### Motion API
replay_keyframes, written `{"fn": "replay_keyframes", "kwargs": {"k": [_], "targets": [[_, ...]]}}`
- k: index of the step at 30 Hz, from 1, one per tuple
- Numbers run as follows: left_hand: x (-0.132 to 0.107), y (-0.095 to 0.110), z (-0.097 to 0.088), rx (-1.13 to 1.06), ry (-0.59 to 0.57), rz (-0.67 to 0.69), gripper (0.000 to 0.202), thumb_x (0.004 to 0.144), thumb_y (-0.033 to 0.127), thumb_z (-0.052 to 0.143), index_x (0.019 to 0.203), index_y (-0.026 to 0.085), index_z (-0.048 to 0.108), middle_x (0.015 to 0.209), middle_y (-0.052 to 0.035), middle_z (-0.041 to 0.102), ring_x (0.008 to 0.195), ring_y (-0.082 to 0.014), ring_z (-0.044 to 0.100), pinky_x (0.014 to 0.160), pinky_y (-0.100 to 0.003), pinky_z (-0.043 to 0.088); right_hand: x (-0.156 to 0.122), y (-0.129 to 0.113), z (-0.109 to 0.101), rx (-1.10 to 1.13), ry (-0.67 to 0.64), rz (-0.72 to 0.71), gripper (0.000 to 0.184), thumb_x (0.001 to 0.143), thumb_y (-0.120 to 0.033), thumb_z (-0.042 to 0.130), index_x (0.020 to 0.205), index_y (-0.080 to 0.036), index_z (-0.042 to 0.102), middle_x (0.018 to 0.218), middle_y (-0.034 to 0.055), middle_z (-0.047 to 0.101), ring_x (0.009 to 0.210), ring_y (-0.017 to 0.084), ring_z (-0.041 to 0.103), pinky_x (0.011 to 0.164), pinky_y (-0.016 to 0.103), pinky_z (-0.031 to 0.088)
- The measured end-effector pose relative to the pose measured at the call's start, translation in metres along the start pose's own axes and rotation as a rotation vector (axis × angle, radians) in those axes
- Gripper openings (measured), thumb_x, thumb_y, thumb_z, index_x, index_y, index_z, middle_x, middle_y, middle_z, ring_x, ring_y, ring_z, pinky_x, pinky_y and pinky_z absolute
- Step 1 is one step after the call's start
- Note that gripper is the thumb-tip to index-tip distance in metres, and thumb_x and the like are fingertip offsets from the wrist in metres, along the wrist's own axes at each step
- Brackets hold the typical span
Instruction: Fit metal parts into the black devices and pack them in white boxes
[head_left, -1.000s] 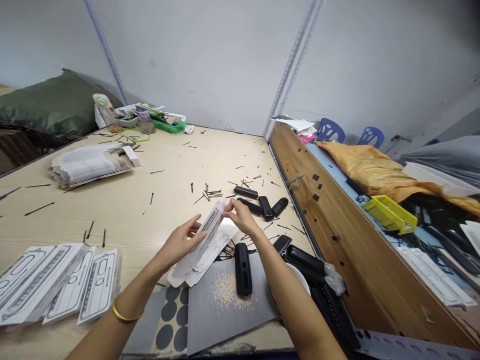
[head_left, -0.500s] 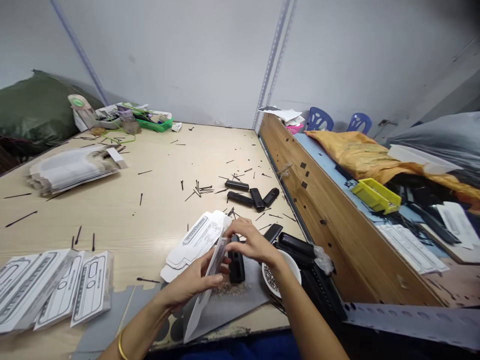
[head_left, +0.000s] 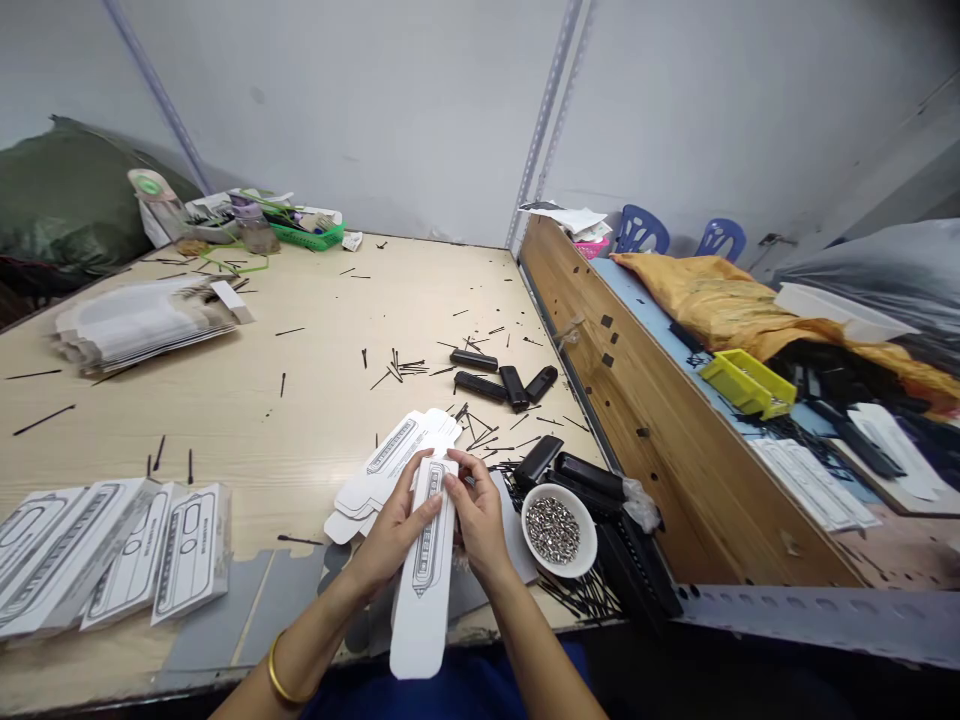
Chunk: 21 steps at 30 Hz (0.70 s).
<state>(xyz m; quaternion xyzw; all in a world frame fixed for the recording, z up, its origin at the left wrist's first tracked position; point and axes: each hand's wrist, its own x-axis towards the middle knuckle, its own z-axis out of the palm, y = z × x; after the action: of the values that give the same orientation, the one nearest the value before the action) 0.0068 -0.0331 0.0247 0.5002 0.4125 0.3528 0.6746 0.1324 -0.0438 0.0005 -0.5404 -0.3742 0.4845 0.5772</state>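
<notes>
A long white cardboard box (head_left: 420, 625) with a printed line drawing stands up between my hands, its lower flap pointing toward me. My left hand (head_left: 401, 525) grips its left side, the thumb lying on the printed face. On the opposite edge my right hand (head_left: 476, 510) is closed, thumb and fingers near the top end. Flat printed cartons (head_left: 386, 465) lie in a pile just behind the box. A white bowl (head_left: 592, 545) of small metal pieces stands right of my right hand. My hands and the box hide most of the grey sheet (head_left: 517, 535) beneath.
Filled-out printed boxes (head_left: 191, 555) stand in a row at left. Several black plastic casings (head_left: 514, 388) and thin black sticks (head_left: 405, 368) lie across the table. More black parts (head_left: 589, 480) crowd the wooden partition (head_left: 622, 410). A carton stack (head_left: 142, 325) lies far left.
The carton, seen edge-on before, is turned with its printed face up. My right hand has moved from its top onto its right side. The bowl is now fully in view.
</notes>
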Motion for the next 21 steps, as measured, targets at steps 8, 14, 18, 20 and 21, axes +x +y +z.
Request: {"fn": "replay_keyframes", "kwargs": {"k": [8, 14, 18, 20, 21], "targets": [[0.0, -0.004, 0.006, -0.076, -0.039, -0.044, 0.056, 0.087, 0.044, 0.059, 0.131, 0.023, 0.03, 0.129, -0.01, 0.052, 0.113, -0.0207, 0.056, 0.092, -0.03, 0.047, 0.007, 0.008, 0.004, 0.005, 0.042, 0.074, 0.034, 0.078, -0.049, 0.061, 0.077, -0.016, 0.054, 0.094, 0.0047, 0.054, 0.092, 0.013, 0.052, 0.082, 0.024, 0.045], [0.0, -0.012, 0.002, -0.12, -0.012, -0.162, 0.089, 0.086, 0.049, 0.059, 0.145, 0.028, -0.003, 0.092, -0.0049, 0.062, 0.073, -0.0188, 0.063, 0.072, -0.037, 0.052, -0.001, -0.001, 0.006, 0.271, 0.043, 0.067, 0.038, 0.077, -0.045, 0.066, 0.1, -0.019, 0.051, 0.092, 0.0014, 0.06, 0.086, 0.01, 0.057, 0.077, 0.022, 0.047], [-0.005, -0.017, 0.0, -0.006, -0.005, -0.121, 0.094, 0.085, 0.049, 0.06, 0.15, 0.023, -0.002, 0.105, -0.012, 0.062, 0.09, -0.0233, 0.063, 0.083, -0.041, 0.05, 0.006, -0.007, 0.006, 0.331, -0.01, 0.187, 0.04, 0.07, -0.047, 0.071, 0.076, -0.015, 0.049, 0.073, -0.0025, 0.054, 0.065, 0.005, 0.05, 0.061, 0.016, 0.042], [-0.007, -0.019, -0.001, 0.131, 0.022, -0.061, 0.096, 0.084, 0.048, 0.061, 0.152, 0.02, 0.0, 0.119, -0.0167, 0.059, 0.106, -0.027, 0.059, 0.094, -0.043, 0.045, 0.012, -0.007, 0.007, 0.353, -0.012, 0.253, 0.043, 0.064, -0.045, 0.076, 0.079, -0.016, 0.048, 0.071, -0.0044, 0.053, 0.059, 0.005, 0.047, 0.057, 0.017, 0.041], [-0.008, -0.019, -0.001, 0.187, 0.032, -0.037, 0.097, 0.084, 0.048, 0.061, 0.153, 0.019, 0.0, 0.125, -0.0184, 0.056, 0.112, -0.0287, 0.056, 0.098, -0.044, 0.042, 0.013, -0.006, 0.007, 0.34, -0.016, 0.279, 0.043, 0.063, -0.046, 0.076, 0.079, -0.016, 0.049, 0.069, -0.0043, 0.053, 0.058, 0.005, 0.047, 0.055, 0.017, 0.04]]}}
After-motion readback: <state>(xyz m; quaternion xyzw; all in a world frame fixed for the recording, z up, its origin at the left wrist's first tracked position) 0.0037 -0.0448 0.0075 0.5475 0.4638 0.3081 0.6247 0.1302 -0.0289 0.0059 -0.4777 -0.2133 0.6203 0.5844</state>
